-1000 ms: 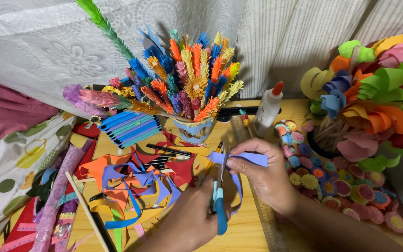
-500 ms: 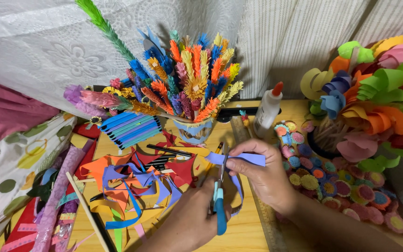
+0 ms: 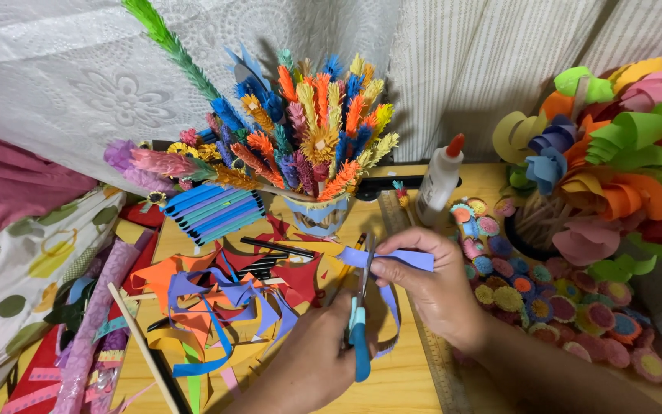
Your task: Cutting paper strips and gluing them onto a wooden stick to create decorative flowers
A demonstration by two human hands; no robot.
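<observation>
**Scissors at a strip of purple paper on a crowded craft table**

A wooden table (image 3: pixel 408 383) fills the lower part of the view, with a white lace curtain (image 3: pixel 78 84) hanging behind it. At the back stands a tall bunch of fringed paper flowers in orange, blue, yellow and purple (image 3: pixel 308 146), set in a small paper-wrapped pot. On the right, a larger bouquet of curled paper petals in green, orange, pink and purple (image 3: pixel 614 161) rises from a dark holder, and a spread of small round quilled paper discs (image 3: pixel 530 291) lies on the table below it. A heap of orange, red and purple paper offcuts (image 3: pixel 216 299) covers the left half of the table, with a stack of blue paper strips (image 3: pixel 216 211) behind it. A white glue bottle with an orange cap (image 3: pixel 440 180) stands upright near the back, and a long ruler (image 3: pixel 423 337) runs along the table under the right hand.

The right hand (image 3: pixel 434 287) pinches a narrow purple paper strip (image 3: pixel 396 259) between thumb and fingers, holding it above the table; the strip's tail curls down beside the wrist. The left hand (image 3: pixel 308 360) is clenched around the handles of blue-handled scissors (image 3: pixel 360 322), whose blades point up and meet the strip just left of the right thumb.
</observation>
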